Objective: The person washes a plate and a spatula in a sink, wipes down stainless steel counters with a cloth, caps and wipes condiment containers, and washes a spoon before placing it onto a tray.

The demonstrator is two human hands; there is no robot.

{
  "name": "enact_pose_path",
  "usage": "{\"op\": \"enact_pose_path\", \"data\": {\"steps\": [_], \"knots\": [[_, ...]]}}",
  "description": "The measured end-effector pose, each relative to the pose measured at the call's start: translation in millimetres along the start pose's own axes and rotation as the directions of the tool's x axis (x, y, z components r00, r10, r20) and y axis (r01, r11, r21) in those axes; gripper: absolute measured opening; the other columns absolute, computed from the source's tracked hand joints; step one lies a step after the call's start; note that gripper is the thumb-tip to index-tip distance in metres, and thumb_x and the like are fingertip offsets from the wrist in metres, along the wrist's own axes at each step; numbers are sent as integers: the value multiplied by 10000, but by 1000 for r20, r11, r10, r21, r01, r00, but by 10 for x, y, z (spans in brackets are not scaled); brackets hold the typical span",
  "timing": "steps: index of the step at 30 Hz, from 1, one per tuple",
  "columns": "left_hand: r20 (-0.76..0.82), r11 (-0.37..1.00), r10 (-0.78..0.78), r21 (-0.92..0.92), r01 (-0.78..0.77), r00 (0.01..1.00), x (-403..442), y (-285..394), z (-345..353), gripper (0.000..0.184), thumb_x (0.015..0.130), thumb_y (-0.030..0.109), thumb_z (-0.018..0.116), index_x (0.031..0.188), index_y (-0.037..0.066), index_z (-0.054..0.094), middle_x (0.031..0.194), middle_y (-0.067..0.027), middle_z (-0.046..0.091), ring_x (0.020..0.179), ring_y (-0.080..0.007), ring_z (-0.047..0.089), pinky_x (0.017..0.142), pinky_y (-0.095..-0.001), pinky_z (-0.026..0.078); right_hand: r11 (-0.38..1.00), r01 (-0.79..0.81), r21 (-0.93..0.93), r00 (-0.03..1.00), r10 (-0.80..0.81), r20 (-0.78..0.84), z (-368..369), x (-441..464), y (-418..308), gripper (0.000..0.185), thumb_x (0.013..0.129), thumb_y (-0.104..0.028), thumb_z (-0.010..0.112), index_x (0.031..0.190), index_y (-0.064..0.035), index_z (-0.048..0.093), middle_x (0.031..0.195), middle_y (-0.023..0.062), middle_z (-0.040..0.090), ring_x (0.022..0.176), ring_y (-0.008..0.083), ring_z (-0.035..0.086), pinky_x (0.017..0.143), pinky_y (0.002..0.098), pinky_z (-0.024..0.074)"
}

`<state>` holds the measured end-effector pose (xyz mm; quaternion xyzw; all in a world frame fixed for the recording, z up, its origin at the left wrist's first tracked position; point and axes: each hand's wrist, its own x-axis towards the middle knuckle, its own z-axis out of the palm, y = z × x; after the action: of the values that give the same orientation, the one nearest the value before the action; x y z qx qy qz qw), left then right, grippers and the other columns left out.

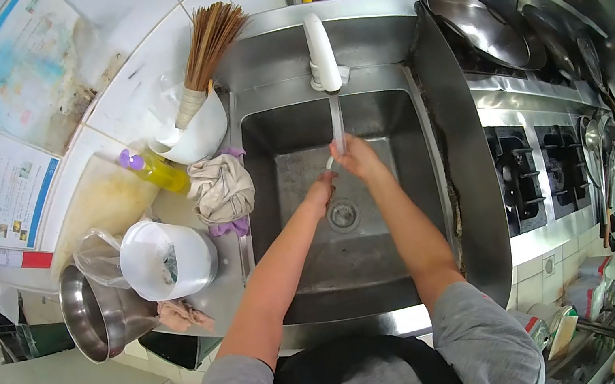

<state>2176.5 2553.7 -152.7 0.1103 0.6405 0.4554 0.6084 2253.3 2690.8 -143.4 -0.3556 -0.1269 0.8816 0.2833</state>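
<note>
Beneath the white faucet (322, 54) a pale, translucent vertical strip (336, 114), water or a tube, runs down to my right hand (357, 158). The fingers of this hand are curled in at the strip's lower end. Just below and to its left is my left hand (319, 190), its fingers closed together. A thin, whitish curved piece (330, 162) shows between the two hands; its kind is unclear. Both hands are over the metal sink basin (319, 260), above the round drain (343, 215).
Left of the sink lie a crumpled beige cloth (223, 190), a yellow bottle (160, 171) with a purple cap, and a white bucket (167, 258). A stick brush (206, 62) stands in a white container. Beyond the metal partition (464, 131) is a gas stove (538, 172) with pans.
</note>
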Motion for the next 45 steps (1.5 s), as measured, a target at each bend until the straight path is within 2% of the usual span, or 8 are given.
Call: {"op": "enact_pose_path", "data": {"steps": [5, 8, 11, 20, 35, 37, 41, 45], "knots": [[7, 993, 108, -50, -107, 994, 10, 94, 100, 235, 995, 233, 459, 1206, 143, 512, 828, -8, 543, 626, -90, 488, 506, -245, 370, 912, -357, 203, 887, 263, 380, 166, 79, -230, 106, 909, -8, 480, 964, 54, 545, 895, 127, 563, 776, 251, 577, 637, 288, 544], [25, 980, 180, -85, -177, 983, 39, 161, 135, 225, 991, 157, 458, 1212, 139, 491, 897, -20, 583, 753, -102, 558, 622, -250, 433, 938, -58, -343, 993, 91, 79, 543, -203, -366, 135, 850, -40, 597, 953, 45, 579, 907, 121, 600, 818, 246, 608, 668, 298, 542], [67, 957, 283, -83, -277, 957, -13, 264, 148, 232, 987, 108, 449, 1214, 125, 493, 948, -33, 610, 851, -130, 587, 740, -282, 455, -16, 240, -971, 969, 64, 238, 965, -754, -708, 198, 759, -70, 701, 924, 25, 646, 891, 113, 658, 829, 207, 642, 701, 308, 531], [81, 959, 262, -134, -250, 962, -68, 320, 173, 287, 961, 39, 452, 1241, 95, 485, 1038, -41, 613, 920, -156, 605, 826, -323, 435, -206, 382, -901, 924, 67, 377, 821, -451, -778, 144, 667, -27, 704, 809, -8, 712, 749, 86, 688, 712, 165, 654, 695, 290, 516], [95, 982, 105, -165, -89, 990, -119, 487, 256, 189, 955, 273, 433, 1050, 123, 495, 700, 31, 449, 566, -94, 385, 505, -268, 300, 138, 296, -945, 920, 223, 321, 899, -688, -833, 134, 764, 5, 620, 874, 31, 691, 820, 158, 683, 716, 205, 682, 665, 307, 573], [132, 972, 166, -189, -140, 977, -152, 603, 271, 143, 961, 248, 415, 956, 125, 489, 686, 2, 439, 543, -119, 388, 466, -305, 331, 33, 367, -930, 920, -158, 358, 928, -580, -915, 147, 764, 9, 615, 887, 47, 685, 801, 178, 677, 715, 275, 680, 657, 362, 563], [151, 961, 272, 1, -276, 950, 20, 332, 279, 298, 969, 242, 418, 811, 49, 582, 675, -92, 582, 567, -206, 572, 522, -373, 485, -685, 211, -698, 91, -697, 711, 843, 95, -1028, 248, 798, -50, 580, 1027, 29, 636, 930, 184, 655, 857, 292, 641, 774, 391, 516], [178, 761, 566, 263, -593, 805, -728, 29, -53, 148, 855, 84, 535, 873, 0, 656, 766, -109, 679, 739, -200, 653, 667, -363, 509, -226, 473, -852, 552, -678, 486, 419, 917, -1169, 368, 923, -270, 452, 1175, -27, 566, 941, 95, 611, 829, 188, 576, 743, 316, 465]]}}
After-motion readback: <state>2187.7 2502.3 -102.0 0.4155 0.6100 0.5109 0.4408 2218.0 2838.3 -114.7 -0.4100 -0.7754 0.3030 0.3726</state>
